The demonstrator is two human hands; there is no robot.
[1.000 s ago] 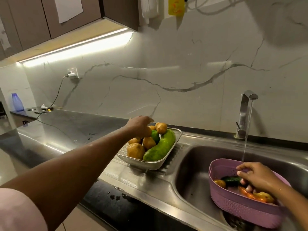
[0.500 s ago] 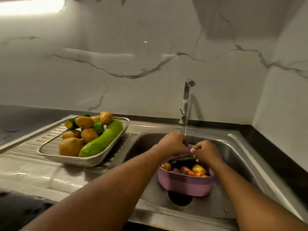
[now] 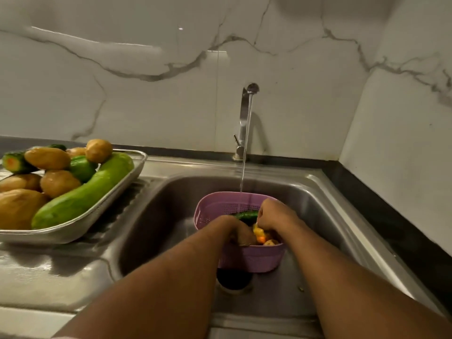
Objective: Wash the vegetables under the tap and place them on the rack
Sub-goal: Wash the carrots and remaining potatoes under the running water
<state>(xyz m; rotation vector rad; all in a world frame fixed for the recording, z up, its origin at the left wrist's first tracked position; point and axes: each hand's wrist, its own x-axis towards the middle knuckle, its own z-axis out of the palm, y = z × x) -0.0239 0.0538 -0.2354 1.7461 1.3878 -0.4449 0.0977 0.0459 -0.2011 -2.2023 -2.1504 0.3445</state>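
A purple plastic colander (image 3: 221,209) stands in the steel sink (image 3: 161,216) over the drain. Inside it lie a dark green cucumber (image 3: 245,214), a yellow vegetable (image 3: 258,231), a carrot and a potato. Both my hands reach into the colander. My left hand (image 3: 236,230) is curled down among the vegetables; what it holds is hidden. My right hand (image 3: 274,214) is curled over the cucumber's end. The tap (image 3: 245,113) runs a thin stream onto the colander's far rim. On the drainboard at left a metal rack tray (image 3: 137,167) holds potatoes, cucumbers and a long green gourd (image 3: 83,194).
A marble backsplash rises behind the sink and a side wall closes in on the right. A black counter strip (image 3: 391,216) runs along the sink's right edge. The drain hole (image 3: 233,280) shows under the colander.
My left hand left the rack tray and came into the colander beside my right hand. Both hands have sunk deeper among the vegetables, and my view has dropped nearer the sink.
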